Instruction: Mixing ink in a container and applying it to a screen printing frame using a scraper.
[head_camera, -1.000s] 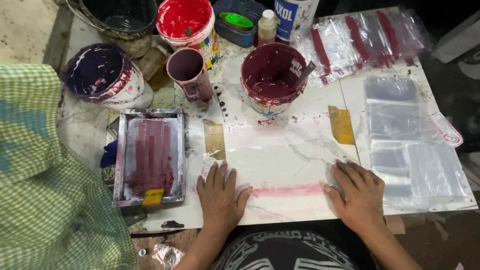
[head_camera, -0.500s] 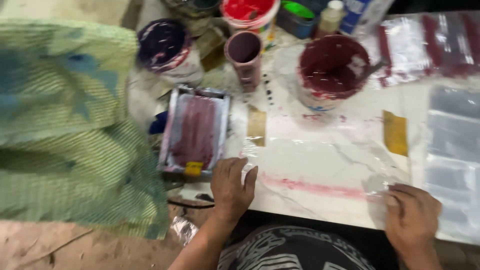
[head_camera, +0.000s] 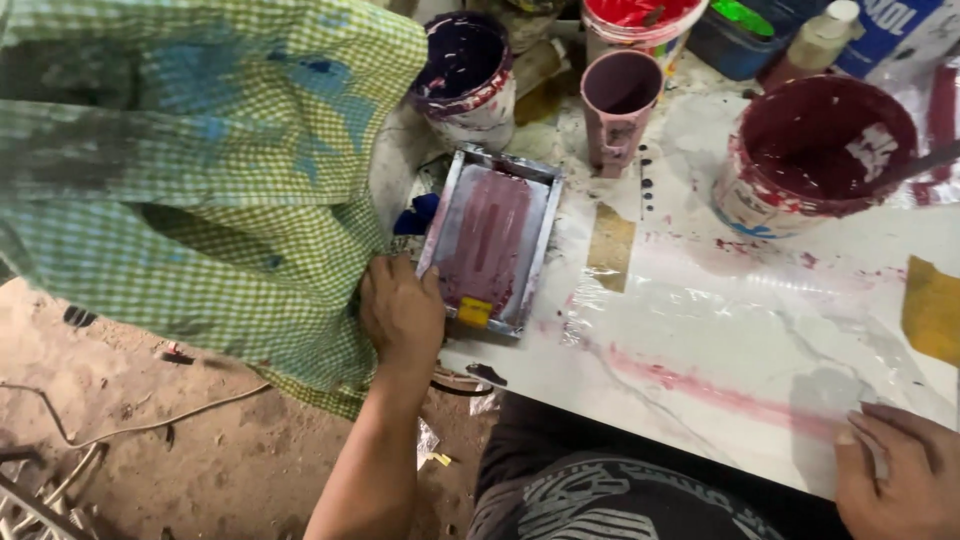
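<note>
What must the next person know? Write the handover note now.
Left hand: on the near left corner of the metal-framed screen, which lies flat on the table; a firm grip cannot be confirmed.
Right hand: flat, fingers spread, on the clear plastic sheet.
Done: a pink streak crosses the sheet; the screen is coated pink.
Left: the screen is not lifted; the maroon paint bucket stands open beyond the sheet.

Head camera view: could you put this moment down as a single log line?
left hand: gripping near corner of metal-framed screen | right hand: flat on clear plastic sheet | maroon paint bucket: beyond sheet
</note>
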